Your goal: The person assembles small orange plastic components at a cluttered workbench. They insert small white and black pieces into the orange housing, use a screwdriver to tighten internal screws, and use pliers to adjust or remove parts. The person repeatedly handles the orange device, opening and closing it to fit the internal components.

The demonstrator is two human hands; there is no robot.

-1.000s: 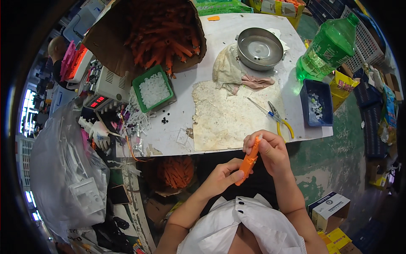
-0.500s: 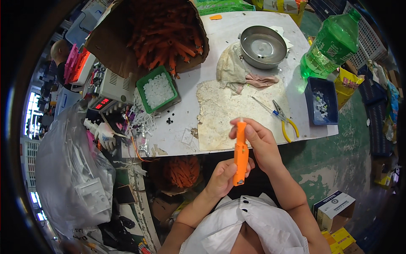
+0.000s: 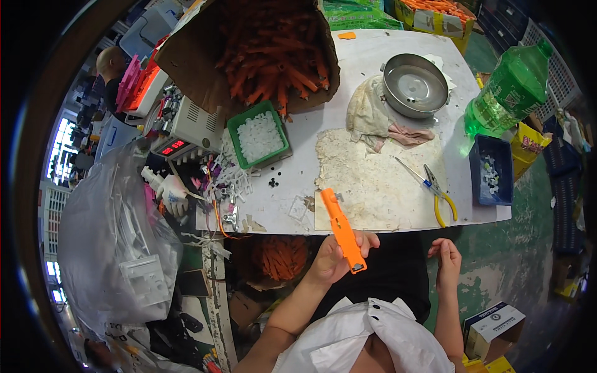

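Note:
My left hand (image 3: 333, 258) is closed around the lower part of a long orange plastic casing (image 3: 339, 226), held tilted just over the table's near edge. A small grey piece sticks out beside the casing's upper end, and a dark metal bit shows at its lower end. My right hand (image 3: 446, 262) hangs apart from it, off the table edge to the right. Its fingers are loosely bent and slightly apart, with nothing visible in them. Nearest to it on the table lie pliers with yellow handles (image 3: 443, 205) and thin tweezers (image 3: 412, 171).
A carton (image 3: 186, 65) of orange parts stands at the back left, beside a green tray (image 3: 239, 140) of white pieces. A metal bowl (image 3: 392, 84), a cloth (image 3: 367, 118), a green bottle (image 3: 513, 90) and a blue tray (image 3: 477, 186) are farther right. A plastic bag (image 3: 106, 230) bulges at the left.
My right hand has let go of the casing's upper part and moved down to the right. In my left hand the casing now leans left, and a grey piece shows at its top. The view has shifted.

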